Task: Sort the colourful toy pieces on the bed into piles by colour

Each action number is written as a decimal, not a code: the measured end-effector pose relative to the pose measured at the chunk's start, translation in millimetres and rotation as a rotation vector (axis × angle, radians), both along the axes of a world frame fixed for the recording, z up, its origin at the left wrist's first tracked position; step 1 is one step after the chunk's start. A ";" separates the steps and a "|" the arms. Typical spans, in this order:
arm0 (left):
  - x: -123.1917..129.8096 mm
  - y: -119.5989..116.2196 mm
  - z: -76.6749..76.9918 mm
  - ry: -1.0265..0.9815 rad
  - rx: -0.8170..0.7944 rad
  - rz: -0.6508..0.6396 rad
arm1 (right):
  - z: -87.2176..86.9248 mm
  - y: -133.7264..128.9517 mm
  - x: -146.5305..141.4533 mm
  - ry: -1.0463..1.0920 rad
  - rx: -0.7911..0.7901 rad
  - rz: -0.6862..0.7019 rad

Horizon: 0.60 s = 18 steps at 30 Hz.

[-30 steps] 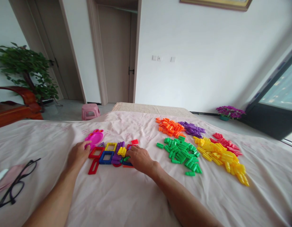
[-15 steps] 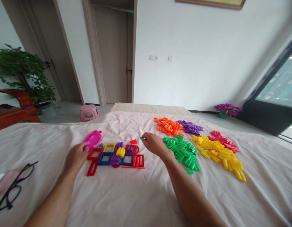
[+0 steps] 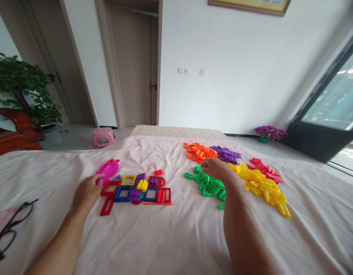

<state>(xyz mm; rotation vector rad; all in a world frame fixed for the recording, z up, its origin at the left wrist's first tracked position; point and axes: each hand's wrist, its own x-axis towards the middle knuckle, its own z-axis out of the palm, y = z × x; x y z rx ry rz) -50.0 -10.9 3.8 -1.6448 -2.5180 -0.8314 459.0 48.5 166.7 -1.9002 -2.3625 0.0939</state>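
Observation:
My left hand (image 3: 87, 191) is closed at the near edge of a pink plate (image 3: 110, 170) with several orange-ringed holes along its far side. Beside it lies a flat layout of frame tiles, among them a blue square tile (image 3: 116, 195) and a red rectangular tile (image 3: 107, 206). Purple blocks (image 3: 135, 195) and yellow blocks (image 3: 142, 185) rest on the layout. Over the far edge of the green block pile (image 3: 211, 184), my right hand (image 3: 218, 168) is curled downward, its fingertips hidden. One green block (image 3: 188, 175) lies just left of that pile.
Orange blocks (image 3: 199, 152), purple blocks (image 3: 226, 154), yellow blocks (image 3: 259, 181) and red blocks (image 3: 263, 170) lie in heaps at the right. A lone red block (image 3: 158, 172) sits behind the layout. Black glasses (image 3: 17, 221) are at the left, and a pink stool (image 3: 103, 137) stands beyond the bed-like surface.
My right hand has moved right, from near the layout to the green pile. The green block it held is out of view in it; one now lies left of the pile. My left hand stays at the plate.

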 end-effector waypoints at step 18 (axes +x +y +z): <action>-3.0 0.2 -1.0 -0.028 -0.059 -0.003 | -62.4 -40.6 -136.2 0.008 -0.164 0.715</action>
